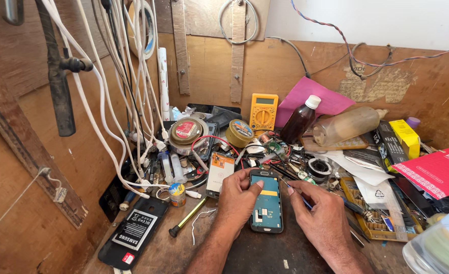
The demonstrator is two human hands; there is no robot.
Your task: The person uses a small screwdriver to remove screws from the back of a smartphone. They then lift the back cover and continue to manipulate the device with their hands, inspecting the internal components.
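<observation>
Wooden workbench point(255, 253), cluttered, backed by a plywood wall point(209, 71) with white cables point(107, 101) hanging at left. Yellow multimeter point(263, 112) leans on the wall, dark brown bottle point(298, 122) just beside it, red box point(437, 172) far right. Black back cover point(133, 231) lies at lower left. Opened phone point(267, 201) lies flat at bench centre, teal board exposed. Left hand point(238, 197) grips the phone's left edge, thumb on its top. Right hand point(318, 208) pinches a thin blue-handled tool point(295, 193), tip at the phone's upper right corner.
</observation>
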